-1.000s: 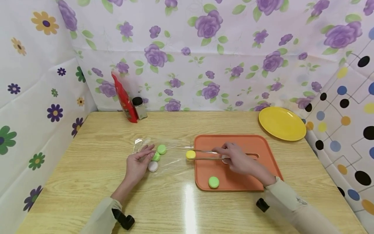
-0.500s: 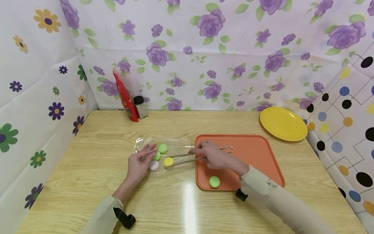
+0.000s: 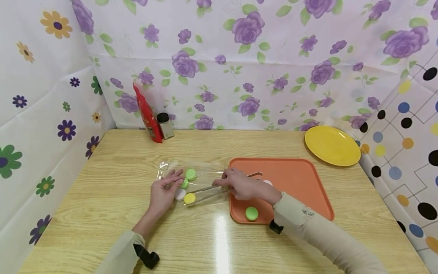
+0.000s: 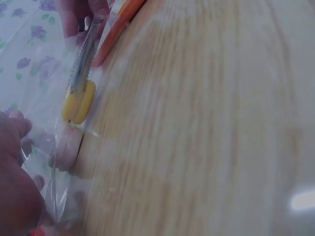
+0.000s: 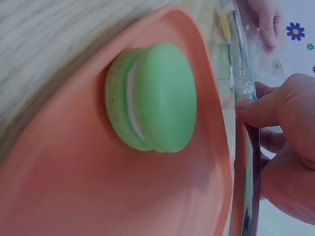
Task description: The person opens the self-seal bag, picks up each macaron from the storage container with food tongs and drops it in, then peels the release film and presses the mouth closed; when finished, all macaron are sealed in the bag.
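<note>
A clear plastic bag (image 3: 208,168) lies on the table with two green macarons (image 3: 191,174) and a pale macaron (image 3: 180,194) inside. My left hand (image 3: 163,196) pinches the film over them at the bag's left part. With my right hand (image 3: 241,185) I grip metal tongs (image 4: 82,59), whose front reaches into the bag from the right. A yellow macaron (image 3: 189,198) sits between the tong tips, close beside the pale one. On the orange tray (image 3: 294,194) rests another green macaron (image 5: 165,98); a whitish piece (image 3: 268,182) there is mostly hidden behind my right hand.
At the back right stands a yellow oval plate (image 3: 332,145). A red pouch (image 3: 148,114) and a black-capped jar (image 3: 165,125) lean together at the back left. Patterned cloth (image 3: 222,76) encloses the table (image 3: 113,182) behind and at both sides.
My right hand has moved left, carrying the yellow macaron in the tongs from the bag's right end to beside the pale macaron. My left hand has kept its pinch on the bag.
</note>
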### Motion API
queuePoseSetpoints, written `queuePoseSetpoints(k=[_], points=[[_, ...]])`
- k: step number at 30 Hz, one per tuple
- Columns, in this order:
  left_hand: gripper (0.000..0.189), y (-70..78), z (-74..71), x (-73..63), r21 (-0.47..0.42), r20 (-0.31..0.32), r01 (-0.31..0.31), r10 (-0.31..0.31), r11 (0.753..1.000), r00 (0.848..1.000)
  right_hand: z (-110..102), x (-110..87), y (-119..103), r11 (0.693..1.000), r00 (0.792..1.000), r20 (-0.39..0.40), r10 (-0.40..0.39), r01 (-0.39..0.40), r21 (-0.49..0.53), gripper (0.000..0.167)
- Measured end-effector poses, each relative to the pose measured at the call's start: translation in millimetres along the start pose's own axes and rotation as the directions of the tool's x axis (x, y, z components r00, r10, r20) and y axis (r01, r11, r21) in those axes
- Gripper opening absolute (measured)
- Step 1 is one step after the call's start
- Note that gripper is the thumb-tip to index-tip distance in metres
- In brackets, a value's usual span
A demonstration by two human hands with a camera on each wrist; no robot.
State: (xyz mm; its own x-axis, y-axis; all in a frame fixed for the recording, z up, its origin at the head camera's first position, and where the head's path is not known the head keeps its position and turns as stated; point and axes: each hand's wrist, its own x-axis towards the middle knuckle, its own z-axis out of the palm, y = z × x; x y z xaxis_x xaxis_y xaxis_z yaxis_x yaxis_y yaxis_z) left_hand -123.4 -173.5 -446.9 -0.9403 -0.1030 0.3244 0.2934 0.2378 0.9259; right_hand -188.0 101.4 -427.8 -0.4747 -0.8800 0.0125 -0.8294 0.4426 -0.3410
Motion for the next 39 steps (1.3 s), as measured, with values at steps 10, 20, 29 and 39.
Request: queuePoseSetpoints(k=[10, 20, 29, 39], points=[[0.008, -4.2, -1.0, -2.0, -0.009, 0.011, -0.01, 0.01, 1.0, 1.0, -1, -1.3, 3, 0.998, 0.998, 0.045, 0.052, -0.053, 0.037, 0.054], [0.007, -25.3, -0.6, -0.3, -0.024, -0.001, -0.018, 0.018, 1.0, 1.0, -13, -40.8, 15, 0.994, 0.997, -0.035, 0.07, -0.066, 0.09, 0.056], [0.007, -40.3, -1.4, 1.1, -0.032, -0.001, -0.023, 0.023, 0.999, 1.0, -22, -117.4, 35, 0.977, 0.966, -0.174, 0.19, -0.168, 0.134, 0.055], [0.007, -40.3, -2.1, 2.1, -0.017, -0.004, 0.003, -0.003, 1.0, 1.0, -21, -202.2, 50, 0.961, 0.92, -0.285, 0.269, -0.238, 0.139, 0.062]])
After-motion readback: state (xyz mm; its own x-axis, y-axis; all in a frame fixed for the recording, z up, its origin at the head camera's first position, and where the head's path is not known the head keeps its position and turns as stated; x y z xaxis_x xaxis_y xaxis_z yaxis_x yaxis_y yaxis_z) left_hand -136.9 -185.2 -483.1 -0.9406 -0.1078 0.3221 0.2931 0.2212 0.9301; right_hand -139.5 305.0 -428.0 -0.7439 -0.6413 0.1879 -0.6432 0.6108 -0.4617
